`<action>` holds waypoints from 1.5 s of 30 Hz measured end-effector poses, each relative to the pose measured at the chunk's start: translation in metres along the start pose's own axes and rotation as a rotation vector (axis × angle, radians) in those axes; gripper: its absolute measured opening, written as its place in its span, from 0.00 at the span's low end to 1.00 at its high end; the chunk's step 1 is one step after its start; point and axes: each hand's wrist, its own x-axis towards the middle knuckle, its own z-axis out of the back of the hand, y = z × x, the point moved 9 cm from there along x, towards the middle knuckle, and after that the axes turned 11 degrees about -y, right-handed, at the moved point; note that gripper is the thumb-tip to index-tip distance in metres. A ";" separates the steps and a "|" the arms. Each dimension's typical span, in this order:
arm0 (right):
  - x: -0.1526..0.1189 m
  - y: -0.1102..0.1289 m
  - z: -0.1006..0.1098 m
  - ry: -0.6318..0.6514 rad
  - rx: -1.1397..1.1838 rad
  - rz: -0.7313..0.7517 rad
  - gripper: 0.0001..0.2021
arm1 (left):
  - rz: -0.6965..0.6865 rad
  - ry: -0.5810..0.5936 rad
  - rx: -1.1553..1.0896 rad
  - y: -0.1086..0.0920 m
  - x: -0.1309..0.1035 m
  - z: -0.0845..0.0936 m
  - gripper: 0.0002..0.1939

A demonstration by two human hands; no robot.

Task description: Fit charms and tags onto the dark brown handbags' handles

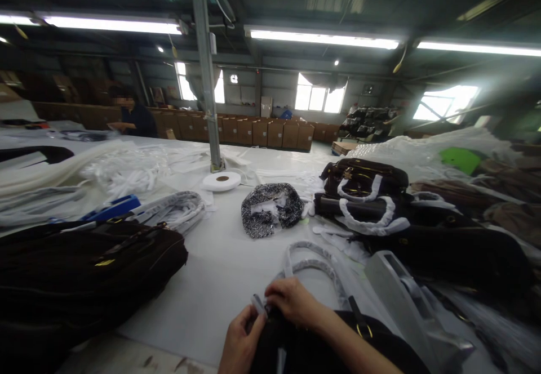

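A black bag (313, 343) lies at the table's front edge, its handles (315, 264) covered in pale wrapping and looped behind it. My left hand (244, 334) pinches a pale strip (258, 305) at the bag's upper left corner. Right beside it, my right hand (292, 302) has its fingers pressed together near the same strip and the base of a handle; what they hold is too small to make out.
Another black bag (93, 267) fills the left. Wrapped-handle bags (363, 179) are piled at the right, near a grey tape dispenser (401, 301). A speckled fabric item (257, 222) and a white roll (222, 181) lie ahead. A person (137, 118) is far left.
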 end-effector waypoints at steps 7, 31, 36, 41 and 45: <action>-0.030 0.009 0.029 -0.312 0.037 -0.162 0.12 | 0.003 -0.180 0.069 0.015 -0.004 0.009 0.18; -0.035 0.000 -0.016 -0.339 0.264 -0.180 0.06 | -0.035 -0.208 0.233 0.019 -0.006 0.012 0.16; -0.037 0.002 -0.012 -0.309 0.361 -0.158 0.05 | 0.043 -0.156 -0.002 0.019 0.004 0.014 0.28; -0.036 -0.001 -0.010 -0.335 0.337 -0.172 0.05 | 0.002 -0.055 0.014 0.004 0.000 0.004 0.15; -0.035 -0.010 -0.012 -0.413 0.283 -0.248 0.07 | -0.397 -0.353 0.441 -0.012 -0.013 0.018 0.09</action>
